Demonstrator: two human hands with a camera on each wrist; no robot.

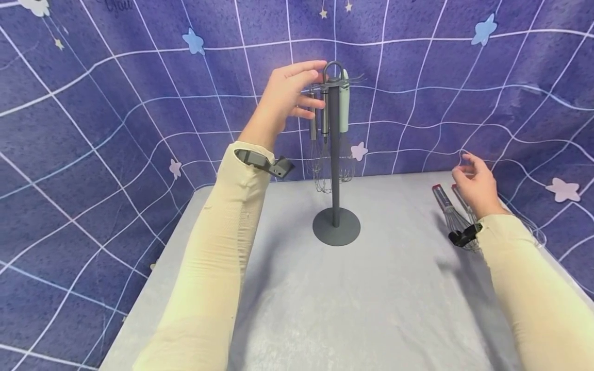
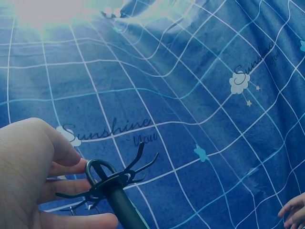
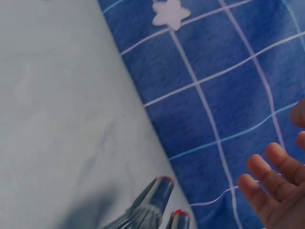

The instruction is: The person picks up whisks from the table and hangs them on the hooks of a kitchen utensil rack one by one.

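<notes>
A dark grey utensil stand (image 1: 336,154) with a round base rises from the table. Whisks hang from its hooks, two with metal handles (image 1: 324,111) and one with a mint-green handle (image 1: 344,105). At the stand's top is my left hand (image 1: 290,93), fingers spread loosely and fingertips right at the loop (image 2: 102,167). My right hand (image 1: 478,188) hovers over whisks at the table's right side, fingers relaxed and nothing in them. Two of those whisks have red-tipped handles (image 1: 442,196); the hand and sleeve partly hide them.
The light grey table (image 1: 371,293) meets a blue-purple curtain (image 1: 417,103) with a grid and stars at its back and sides. Wire loops of a whisk (image 1: 533,232) show beyond the right sleeve, near the table's right edge.
</notes>
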